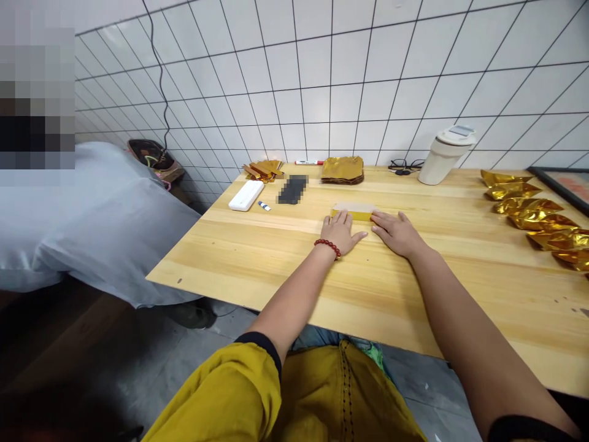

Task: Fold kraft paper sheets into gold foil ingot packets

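A sheet of gold foil paper [361, 215], its pale back showing along the far side and a gold strip along the near side, lies flat on the wooden table [276, 264]. My left hand [339, 232] rests flat with its fingertips on the paper's left part and its thumb spread to the right. At the right end, the fingertips of my right hand [398, 233] touch the paper's edge, the fingers stretched out. Behind the paper sits a stack of gold foil sheets [343, 170]. A red bead bracelet [327, 247] circles my left wrist.
Several folded gold foil pieces [536, 215] line the right side, near a dark frame [564, 187]. A white cup [444, 156], glasses [405, 166], a marker [308, 162], gold strips [264, 170], a white box [246, 195] and a small tube [264, 206] lie about. A person [92, 215] is at left.
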The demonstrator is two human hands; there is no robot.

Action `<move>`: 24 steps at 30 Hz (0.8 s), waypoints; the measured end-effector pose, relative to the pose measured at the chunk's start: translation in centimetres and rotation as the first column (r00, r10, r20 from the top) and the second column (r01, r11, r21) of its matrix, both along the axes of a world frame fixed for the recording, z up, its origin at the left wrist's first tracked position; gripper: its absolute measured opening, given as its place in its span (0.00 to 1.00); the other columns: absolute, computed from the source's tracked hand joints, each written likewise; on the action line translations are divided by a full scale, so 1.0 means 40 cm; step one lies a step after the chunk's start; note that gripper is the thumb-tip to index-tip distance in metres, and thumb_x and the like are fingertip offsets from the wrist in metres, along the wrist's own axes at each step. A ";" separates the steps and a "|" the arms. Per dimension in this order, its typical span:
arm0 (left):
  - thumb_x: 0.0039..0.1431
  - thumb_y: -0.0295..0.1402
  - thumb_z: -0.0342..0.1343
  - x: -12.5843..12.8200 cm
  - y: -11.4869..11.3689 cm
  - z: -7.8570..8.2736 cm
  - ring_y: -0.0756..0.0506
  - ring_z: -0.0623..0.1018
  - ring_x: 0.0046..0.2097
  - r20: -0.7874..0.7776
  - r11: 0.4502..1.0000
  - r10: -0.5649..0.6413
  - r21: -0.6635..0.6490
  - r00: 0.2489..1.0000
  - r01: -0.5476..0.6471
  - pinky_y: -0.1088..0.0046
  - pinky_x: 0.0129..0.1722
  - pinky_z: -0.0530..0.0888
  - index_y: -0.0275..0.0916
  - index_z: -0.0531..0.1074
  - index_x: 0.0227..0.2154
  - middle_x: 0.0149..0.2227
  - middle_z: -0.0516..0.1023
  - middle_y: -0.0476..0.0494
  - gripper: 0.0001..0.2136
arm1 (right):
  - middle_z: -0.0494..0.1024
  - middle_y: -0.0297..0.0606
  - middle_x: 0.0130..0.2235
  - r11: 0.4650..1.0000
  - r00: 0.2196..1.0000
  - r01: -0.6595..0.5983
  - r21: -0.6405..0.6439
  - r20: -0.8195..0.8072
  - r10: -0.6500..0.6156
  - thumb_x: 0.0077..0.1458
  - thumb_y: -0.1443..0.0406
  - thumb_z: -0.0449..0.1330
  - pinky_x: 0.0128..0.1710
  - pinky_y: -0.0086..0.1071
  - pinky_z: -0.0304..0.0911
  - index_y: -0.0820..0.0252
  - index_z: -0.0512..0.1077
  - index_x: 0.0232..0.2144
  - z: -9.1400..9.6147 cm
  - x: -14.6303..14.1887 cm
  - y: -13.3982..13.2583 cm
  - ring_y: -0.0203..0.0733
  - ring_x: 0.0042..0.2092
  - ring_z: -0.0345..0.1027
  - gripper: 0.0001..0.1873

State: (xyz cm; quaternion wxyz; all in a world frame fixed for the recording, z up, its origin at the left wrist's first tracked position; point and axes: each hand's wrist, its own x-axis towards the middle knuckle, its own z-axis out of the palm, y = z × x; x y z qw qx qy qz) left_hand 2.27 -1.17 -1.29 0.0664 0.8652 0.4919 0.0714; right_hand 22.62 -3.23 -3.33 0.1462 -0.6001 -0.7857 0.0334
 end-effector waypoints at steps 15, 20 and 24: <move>0.64 0.54 0.30 0.002 -0.011 -0.002 0.38 0.49 0.70 0.012 0.998 0.055 -0.028 0.998 -0.055 0.43 0.66 0.41 0.39 0.53 0.66 0.70 0.49 0.42 0.34 | 0.53 0.40 0.68 0.995 0.998 0.038 -0.094 0.054 -0.033 0.67 0.50 0.35 0.66 0.58 0.30 0.57 0.55 0.66 0.012 -0.066 -0.001 0.47 0.69 0.45 0.32; 0.62 0.56 0.31 0.004 -0.013 0.001 0.37 0.49 0.70 0.029 0.997 0.066 -0.043 0.997 -0.064 0.42 0.66 0.40 0.40 0.53 0.66 0.70 0.49 0.43 0.36 | 0.53 0.41 0.68 0.988 0.993 0.114 -0.105 0.054 -0.109 0.67 0.51 0.35 0.65 0.61 0.31 0.58 0.55 0.65 0.018 -0.065 -0.010 0.48 0.69 0.45 0.32; 0.61 0.58 0.32 -0.002 -0.005 0.001 0.36 0.48 0.70 0.033 0.995 0.089 -0.049 0.995 -0.088 0.43 0.66 0.41 0.36 0.53 0.66 0.70 0.49 0.40 0.39 | 0.51 0.43 0.69 0.979 0.985 0.170 -0.111 0.049 -0.166 0.67 0.50 0.35 0.65 0.63 0.32 0.59 0.54 0.66 0.022 -0.062 -0.008 0.49 0.69 0.45 0.33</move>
